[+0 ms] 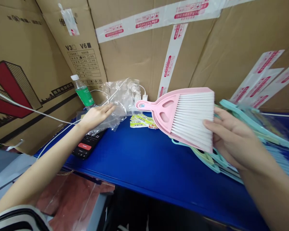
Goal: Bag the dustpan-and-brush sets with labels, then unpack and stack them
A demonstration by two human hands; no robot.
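Observation:
My right hand (231,138) grips a pink dustpan (162,117) with a white-bristled brush (194,117) nested in it. The thumb lies over the bristles, and the other fingers are behind the set. Its handle points left, above the blue table. My left hand (98,115) reaches flat over crumpled clear plastic bags (122,93), fingers stretched out; whether it touches them I cannot tell. Small yellow-green printed cards (139,122) lie between the bags and the dustpan. Under and behind my right hand are several mint-green dustpan and brush pieces (257,123).
A bottle with a green label (85,94) stands at the back left. A black phone (89,144) lies below my left forearm. White cables (50,116) cross the left side. Large cardboard boxes (139,57) wall the back of the blue table (144,163).

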